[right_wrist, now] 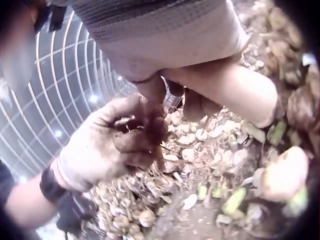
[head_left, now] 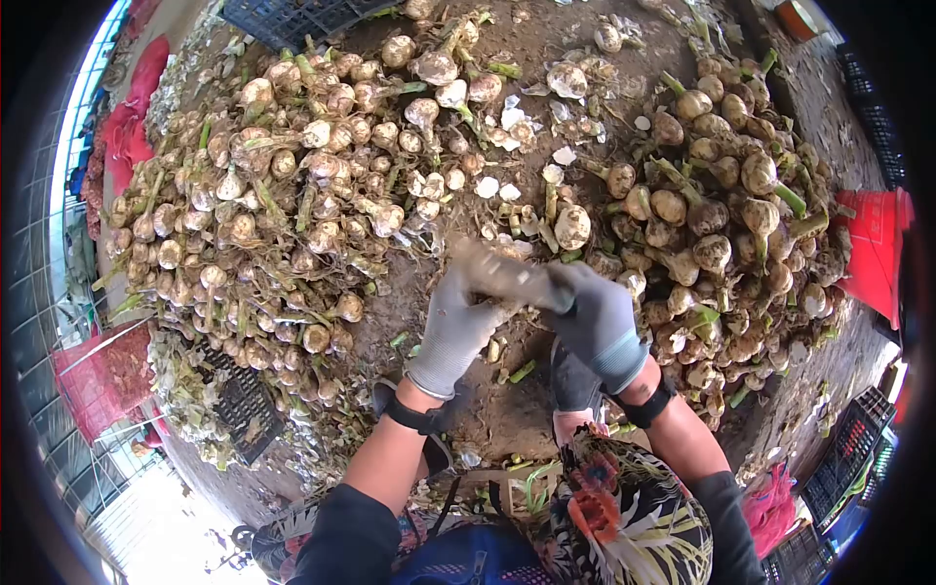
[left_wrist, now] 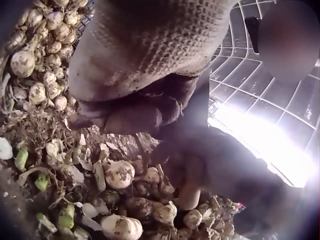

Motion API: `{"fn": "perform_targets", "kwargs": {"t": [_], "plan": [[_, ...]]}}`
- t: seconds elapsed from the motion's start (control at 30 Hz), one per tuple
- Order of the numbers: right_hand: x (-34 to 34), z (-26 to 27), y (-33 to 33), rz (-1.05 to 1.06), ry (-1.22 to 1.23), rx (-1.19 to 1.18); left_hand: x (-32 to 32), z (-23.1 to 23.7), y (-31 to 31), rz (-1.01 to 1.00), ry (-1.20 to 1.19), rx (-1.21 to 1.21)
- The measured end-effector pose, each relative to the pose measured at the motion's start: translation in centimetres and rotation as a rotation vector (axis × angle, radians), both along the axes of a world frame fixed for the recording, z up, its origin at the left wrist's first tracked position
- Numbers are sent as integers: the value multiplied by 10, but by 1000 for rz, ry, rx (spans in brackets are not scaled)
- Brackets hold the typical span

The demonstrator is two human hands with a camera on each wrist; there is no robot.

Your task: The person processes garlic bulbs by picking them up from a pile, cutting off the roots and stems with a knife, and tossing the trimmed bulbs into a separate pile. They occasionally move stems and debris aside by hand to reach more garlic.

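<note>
In the head view, both gloved hands meet in front of the body over the ground. My left hand (head_left: 453, 327) has its fingers curled round a brown, soil-coated garlic bulb (head_left: 478, 261), smeared by motion. Close beside it, my right hand (head_left: 600, 317) grips a tool whose pale, rounded handle (right_wrist: 250, 95) sticks out of the fist in the right wrist view. A grey blurred strip runs between the two hands; I cannot tell if it is the tool's blade. In the right wrist view, thin roots hang by the left fingers (right_wrist: 132, 142).
A large heap of garlic with stems (head_left: 322, 156) lies to the left, another heap (head_left: 721, 195) to the right. Cut stems and peelings litter the soil between. A red bucket (head_left: 873, 253) stands at right; black crates (head_left: 292, 19) stand around the edges.
</note>
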State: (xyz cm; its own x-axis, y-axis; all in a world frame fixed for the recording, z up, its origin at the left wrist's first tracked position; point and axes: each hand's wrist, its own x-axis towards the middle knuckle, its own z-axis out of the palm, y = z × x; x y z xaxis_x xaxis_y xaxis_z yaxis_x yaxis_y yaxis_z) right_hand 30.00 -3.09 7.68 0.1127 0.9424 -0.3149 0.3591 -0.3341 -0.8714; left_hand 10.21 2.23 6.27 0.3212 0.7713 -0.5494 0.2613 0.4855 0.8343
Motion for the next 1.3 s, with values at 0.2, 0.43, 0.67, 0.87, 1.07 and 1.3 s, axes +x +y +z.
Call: {"fn": "perform_targets", "kwargs": {"t": [0.2, 0.43, 0.67, 0.87, 1.07, 1.3], "plan": [[-8, 1, -4, 179, -452, 216, -20, 1, -13, 154, -274, -106], [-5, -18, -7, 185, -344, 74, -9, 26, 15, -172, 3, 67], [-15, -24, -25, 161, -264, 166, -15, 46, 8, -397, 206, 375], [-19, -16, -23, 153, -205, 194, -20, 36, -7, -136, 17, 269], [8, -68, -35, 194, -353, -279, -33, 77, -12, 49, -327, -238], [-10, -22, -25, -30, 379, -149, -24, 61, -17, -54, -310, -68]]}}
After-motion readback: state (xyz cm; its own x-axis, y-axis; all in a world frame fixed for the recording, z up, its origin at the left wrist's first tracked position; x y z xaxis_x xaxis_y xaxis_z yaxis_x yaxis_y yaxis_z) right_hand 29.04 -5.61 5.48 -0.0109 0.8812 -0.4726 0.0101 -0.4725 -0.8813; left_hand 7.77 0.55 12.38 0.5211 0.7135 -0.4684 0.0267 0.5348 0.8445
